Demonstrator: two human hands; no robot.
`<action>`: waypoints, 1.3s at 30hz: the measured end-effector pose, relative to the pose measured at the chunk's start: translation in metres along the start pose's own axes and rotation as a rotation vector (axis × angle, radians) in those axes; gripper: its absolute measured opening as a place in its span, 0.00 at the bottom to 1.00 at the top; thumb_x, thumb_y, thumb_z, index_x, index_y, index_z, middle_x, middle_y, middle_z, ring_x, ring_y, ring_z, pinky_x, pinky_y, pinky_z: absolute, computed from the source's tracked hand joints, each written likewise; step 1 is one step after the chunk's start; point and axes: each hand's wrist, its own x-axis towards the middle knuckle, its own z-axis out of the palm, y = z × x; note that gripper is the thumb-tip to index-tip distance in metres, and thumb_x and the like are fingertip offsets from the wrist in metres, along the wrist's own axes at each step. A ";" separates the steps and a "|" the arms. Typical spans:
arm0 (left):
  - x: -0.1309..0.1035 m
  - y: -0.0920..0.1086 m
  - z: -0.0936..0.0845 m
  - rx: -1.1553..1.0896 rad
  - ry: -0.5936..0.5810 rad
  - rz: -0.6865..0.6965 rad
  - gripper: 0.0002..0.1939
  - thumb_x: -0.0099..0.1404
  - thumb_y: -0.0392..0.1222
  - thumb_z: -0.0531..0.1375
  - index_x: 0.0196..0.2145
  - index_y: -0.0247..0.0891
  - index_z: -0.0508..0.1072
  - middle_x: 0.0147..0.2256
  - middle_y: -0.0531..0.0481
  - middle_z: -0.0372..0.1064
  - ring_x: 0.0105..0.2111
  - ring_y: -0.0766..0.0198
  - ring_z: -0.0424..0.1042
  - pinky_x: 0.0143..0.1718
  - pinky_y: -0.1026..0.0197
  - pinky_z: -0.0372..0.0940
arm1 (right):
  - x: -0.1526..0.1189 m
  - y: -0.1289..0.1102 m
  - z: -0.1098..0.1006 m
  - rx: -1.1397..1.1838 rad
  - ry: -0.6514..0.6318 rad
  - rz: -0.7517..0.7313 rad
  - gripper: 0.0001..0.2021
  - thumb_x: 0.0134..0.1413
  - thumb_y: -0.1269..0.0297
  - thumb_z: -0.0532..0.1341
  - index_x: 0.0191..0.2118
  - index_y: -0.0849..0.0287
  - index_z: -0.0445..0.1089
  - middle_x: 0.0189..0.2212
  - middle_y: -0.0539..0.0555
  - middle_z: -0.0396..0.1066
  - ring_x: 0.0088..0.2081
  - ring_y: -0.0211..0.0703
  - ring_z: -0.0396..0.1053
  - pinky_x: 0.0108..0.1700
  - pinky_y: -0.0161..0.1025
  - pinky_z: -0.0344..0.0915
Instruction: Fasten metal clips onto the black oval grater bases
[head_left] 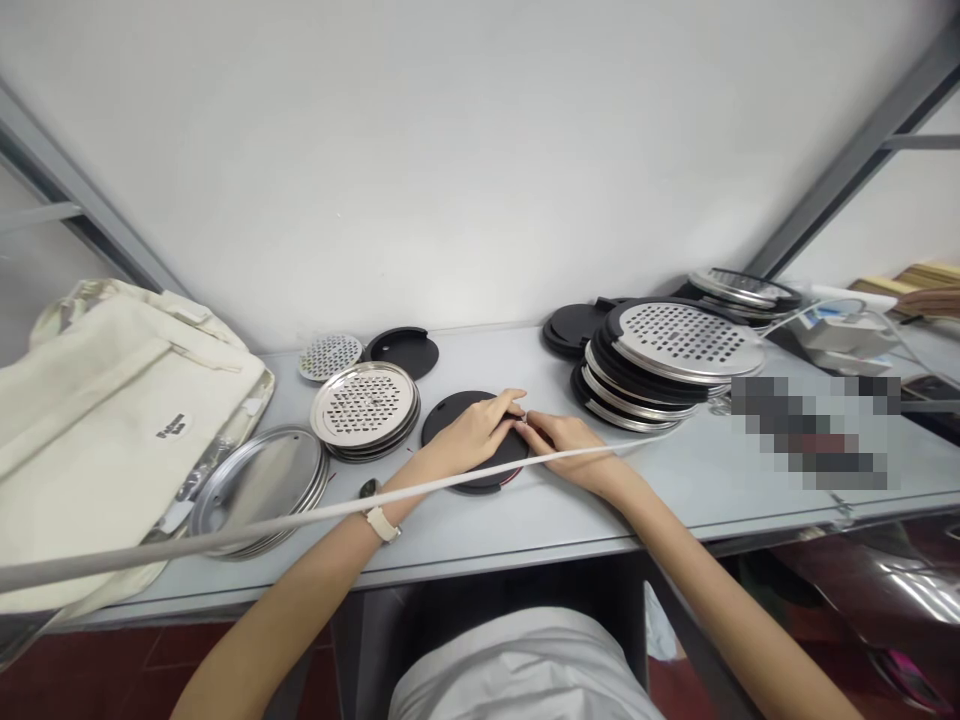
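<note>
A flat black round disc [454, 408] lies on the table in front of me, with a thin red line along its lower right rim. Across the disc reaches my left hand [476, 432], its index finger stretched and its fingertips bent in at the right edge. My right hand [570, 448] comes from the other side, fingers pinched together. The fingertips of both hands meet at the disc's right rim around something small that I cannot make out. Left of the disc, round metal grater plates [365, 405] with slotted holes are stacked.
Plain metal discs [259, 480] pile up beside a cream canvas bag [112, 400] at left. A tall stack of black rings and perforated plates [675, 345] stands right. Another black disc [405, 352] lies behind. A pale cord [300, 520] crosses the view before my forearms.
</note>
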 end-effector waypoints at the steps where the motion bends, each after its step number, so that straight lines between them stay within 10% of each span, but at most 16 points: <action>1: 0.000 0.000 0.000 0.007 0.000 -0.002 0.20 0.68 0.30 0.49 0.56 0.38 0.57 0.48 0.44 0.70 0.50 0.58 0.69 0.50 0.56 0.64 | 0.000 0.000 0.000 -0.003 0.000 -0.001 0.15 0.65 0.60 0.48 0.38 0.61 0.69 0.27 0.56 0.73 0.25 0.41 0.67 0.29 0.35 0.52; 22: -0.001 0.003 0.001 0.120 0.020 0.067 0.22 0.68 0.30 0.49 0.58 0.41 0.56 0.53 0.44 0.63 0.54 0.59 0.63 0.56 0.52 0.59 | -0.002 0.001 -0.004 0.189 0.196 -0.062 0.08 0.64 0.65 0.45 0.39 0.57 0.59 0.30 0.55 0.68 0.29 0.43 0.67 0.32 0.36 0.61; 39: 0.004 0.004 -0.004 -0.022 0.037 0.079 0.05 0.67 0.40 0.57 0.38 0.38 0.72 0.41 0.49 0.71 0.42 0.62 0.69 0.50 0.57 0.59 | -0.008 -0.002 -0.009 0.213 0.252 -0.028 0.09 0.65 0.62 0.45 0.39 0.57 0.59 0.26 0.52 0.65 0.25 0.39 0.64 0.30 0.34 0.59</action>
